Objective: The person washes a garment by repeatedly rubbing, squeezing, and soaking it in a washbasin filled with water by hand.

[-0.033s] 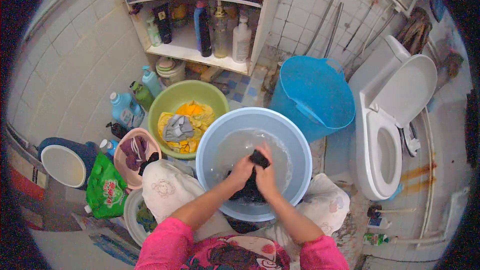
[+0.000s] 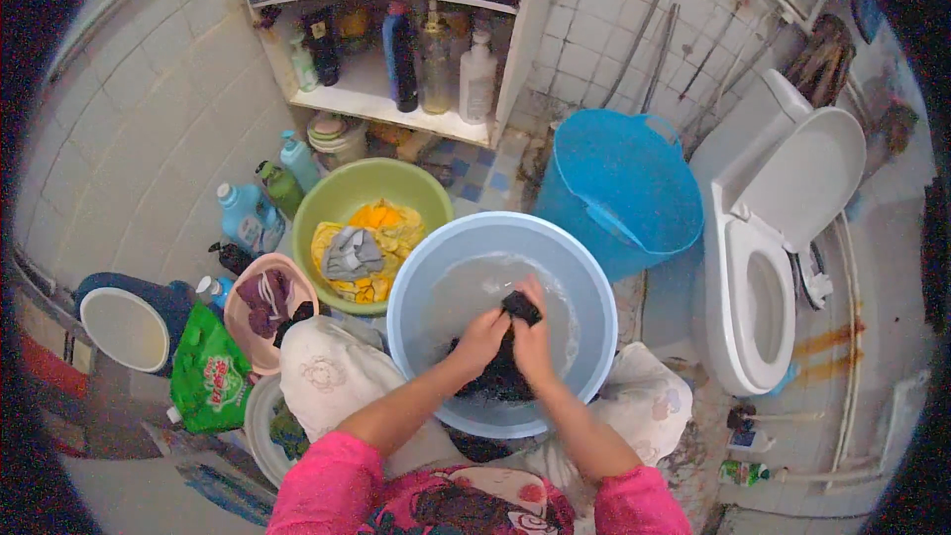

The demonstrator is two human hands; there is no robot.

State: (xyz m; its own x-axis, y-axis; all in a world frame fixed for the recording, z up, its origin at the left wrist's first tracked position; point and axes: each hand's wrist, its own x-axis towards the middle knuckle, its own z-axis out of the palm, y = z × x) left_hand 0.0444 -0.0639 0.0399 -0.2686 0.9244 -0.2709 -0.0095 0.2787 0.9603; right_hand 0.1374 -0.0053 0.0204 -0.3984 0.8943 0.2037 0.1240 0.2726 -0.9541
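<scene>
Between my knees stands a light blue basin (image 2: 406, 307) of cloudy water. A black cloth (image 2: 495, 376) lies partly in the water, and its gathered upper part rises between my hands. My left hand (image 2: 482, 337) is closed around the cloth on its left side. Slightly higher on the right, my right hand (image 2: 532, 332) grips the same bunch, its fingers a little blurred. The cloth's lower end spreads in the basin below my wrists; its exact shape cannot be made out.
A green basin (image 2: 441, 200) with yellow and grey clothes stands behind left. Beside it are a pink basin (image 2: 309, 282) and a green detergent pouch (image 2: 210, 372). A tall blue bucket (image 2: 624, 188) stands behind right, near a white toilet (image 2: 738, 307). Bottles line the shelf (image 2: 367, 104).
My hands and the bunched black cloth between them have shifted very slightly up and to the right. Both hands keep their hold.
</scene>
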